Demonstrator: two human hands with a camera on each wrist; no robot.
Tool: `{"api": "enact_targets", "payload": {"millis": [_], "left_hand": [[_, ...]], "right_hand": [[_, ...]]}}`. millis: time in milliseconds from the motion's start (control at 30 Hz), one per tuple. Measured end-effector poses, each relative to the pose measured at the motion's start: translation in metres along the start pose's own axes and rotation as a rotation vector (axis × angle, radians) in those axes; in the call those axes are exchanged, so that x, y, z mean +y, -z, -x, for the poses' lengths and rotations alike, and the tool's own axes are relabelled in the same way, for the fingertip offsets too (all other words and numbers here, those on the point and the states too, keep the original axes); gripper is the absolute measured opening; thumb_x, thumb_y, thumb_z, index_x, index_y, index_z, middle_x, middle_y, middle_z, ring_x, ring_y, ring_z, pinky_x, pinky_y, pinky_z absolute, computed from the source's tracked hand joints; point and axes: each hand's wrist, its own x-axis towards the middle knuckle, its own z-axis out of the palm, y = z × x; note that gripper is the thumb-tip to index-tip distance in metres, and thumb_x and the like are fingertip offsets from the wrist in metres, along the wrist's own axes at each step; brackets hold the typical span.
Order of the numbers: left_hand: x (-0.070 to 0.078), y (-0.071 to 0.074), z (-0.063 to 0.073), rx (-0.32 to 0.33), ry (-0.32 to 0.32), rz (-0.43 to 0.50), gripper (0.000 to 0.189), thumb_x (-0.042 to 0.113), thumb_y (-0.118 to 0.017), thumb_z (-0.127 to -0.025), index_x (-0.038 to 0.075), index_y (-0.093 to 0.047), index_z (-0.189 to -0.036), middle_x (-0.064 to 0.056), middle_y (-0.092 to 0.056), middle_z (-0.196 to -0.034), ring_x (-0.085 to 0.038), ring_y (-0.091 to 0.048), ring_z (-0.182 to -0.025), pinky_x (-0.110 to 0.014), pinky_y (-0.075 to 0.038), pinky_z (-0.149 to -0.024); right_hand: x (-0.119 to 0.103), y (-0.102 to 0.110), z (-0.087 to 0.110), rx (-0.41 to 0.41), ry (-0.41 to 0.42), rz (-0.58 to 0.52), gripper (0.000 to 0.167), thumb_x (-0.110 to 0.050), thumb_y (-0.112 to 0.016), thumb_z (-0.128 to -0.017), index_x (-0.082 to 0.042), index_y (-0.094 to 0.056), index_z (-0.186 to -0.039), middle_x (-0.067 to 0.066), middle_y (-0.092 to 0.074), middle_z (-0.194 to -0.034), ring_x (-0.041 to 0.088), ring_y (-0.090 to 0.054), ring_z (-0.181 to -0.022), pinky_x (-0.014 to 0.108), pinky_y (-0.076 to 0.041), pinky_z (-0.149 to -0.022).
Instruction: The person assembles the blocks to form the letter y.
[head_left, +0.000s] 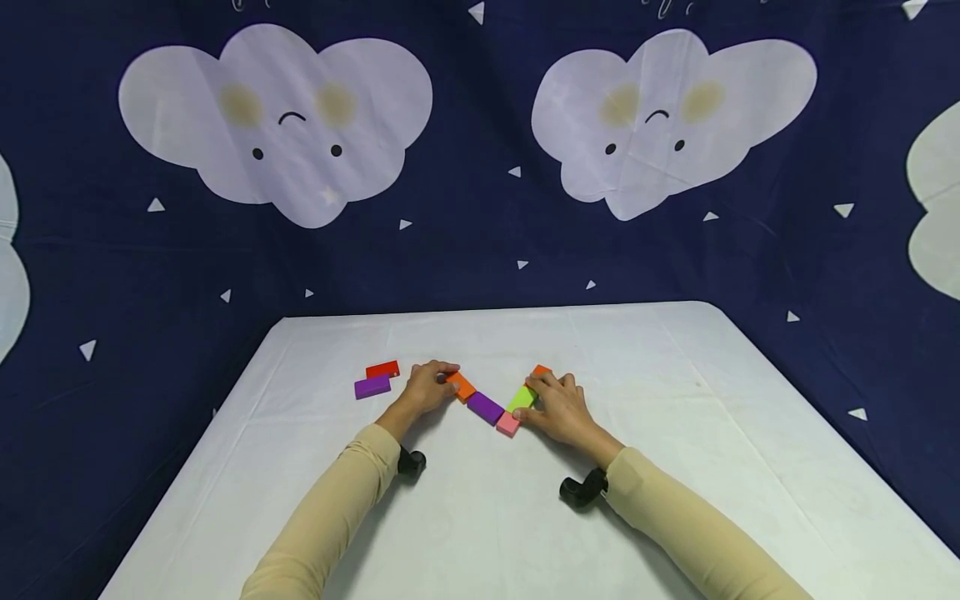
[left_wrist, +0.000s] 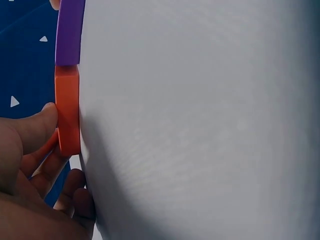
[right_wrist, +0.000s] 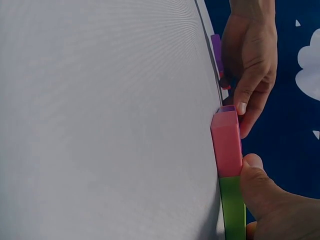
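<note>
Five-sided contact is not what shows; rather, several coloured blocks form a V-shaped row on the white table. My left hand (head_left: 428, 388) pinches the orange block (head_left: 461, 387) at the row's left end, thumb on its near side. That block meets a purple block (head_left: 485, 408), seen also in the left wrist view. At the V's point lies a pink block (head_left: 507, 424). My right hand (head_left: 561, 408) grips about the green block (head_left: 522, 398), its thumb by the pink-green joint in the right wrist view. Its fingers reach a second orange block (head_left: 540, 370), partly hidden.
A red block (head_left: 382, 369) and another purple block (head_left: 372, 387) lie together left of my left hand. The white table (head_left: 637, 358) ends at a dark blue cloth backdrop (head_left: 480, 275) with clouds and triangles.
</note>
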Motion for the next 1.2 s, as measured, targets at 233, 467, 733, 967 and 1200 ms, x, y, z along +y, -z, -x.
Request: {"api": "enact_targets", "payload": {"millis": [233, 467, 733, 967, 1200], "left_hand": [[-0.001, -0.001, 0.000, 0.004, -0.008, 0.001, 0.033, 0.011, -0.066, -0.086, 0.008, -0.065, -0.118, -0.014, -0.061, -0.122, -0.031, -0.043, -0.114, -0.045, -0.036, -0.099], [0.001, 0.002, 0.003, 0.000, -0.003, -0.003, 0.035, 0.011, -0.067, -0.085, 0.008, -0.064, -0.120, -0.015, -0.061, -0.121, -0.030, -0.043, -0.111, -0.043, -0.037, -0.095], [0.004, 0.014, 0.007, 0.029, -0.040, -0.037, 0.036, 0.015, -0.066, -0.087, 0.010, -0.063, -0.122, -0.011, -0.062, -0.119, -0.027, -0.047, -0.101, -0.034, -0.041, -0.080], [0.007, 0.025, 0.016, 0.089, -0.060, 0.022, 0.036, 0.019, -0.066, -0.087, 0.011, -0.063, -0.122, -0.011, -0.062, -0.120, -0.031, -0.049, -0.108, -0.038, -0.042, -0.085], [0.004, 0.041, 0.030, 0.150, -0.028, 0.053, 0.038, 0.018, -0.066, -0.087, 0.009, -0.061, -0.124, -0.013, -0.060, -0.122, -0.033, -0.048, -0.111, -0.041, -0.041, -0.090]], "right_hand": [[0.000, -0.001, 0.001, 0.017, 0.010, -0.004, 0.065, -0.049, -0.069, -0.078, -0.010, -0.058, -0.128, 0.006, -0.053, -0.134, 0.031, -0.042, -0.100, 0.040, -0.032, -0.077], [-0.001, -0.001, 0.002, 0.011, 0.006, -0.004, 0.066, -0.049, -0.069, -0.079, -0.010, -0.057, -0.130, 0.007, -0.053, -0.134, 0.032, -0.042, -0.101, 0.040, -0.031, -0.077], [-0.001, 0.000, 0.001, 0.008, 0.002, 0.001, 0.065, -0.049, -0.069, -0.079, -0.010, -0.057, -0.129, 0.006, -0.053, -0.134, 0.031, -0.042, -0.101, 0.039, -0.032, -0.077], [0.001, 0.000, 0.000, 0.008, 0.003, 0.007, 0.065, -0.049, -0.069, -0.079, -0.010, -0.057, -0.130, 0.007, -0.052, -0.135, 0.032, -0.042, -0.101, 0.040, -0.032, -0.077], [0.003, -0.001, -0.001, -0.001, 0.003, 0.010, 0.067, -0.051, -0.068, -0.079, -0.010, -0.056, -0.130, 0.008, -0.052, -0.134, 0.031, -0.042, -0.100, 0.041, -0.032, -0.079]]}}
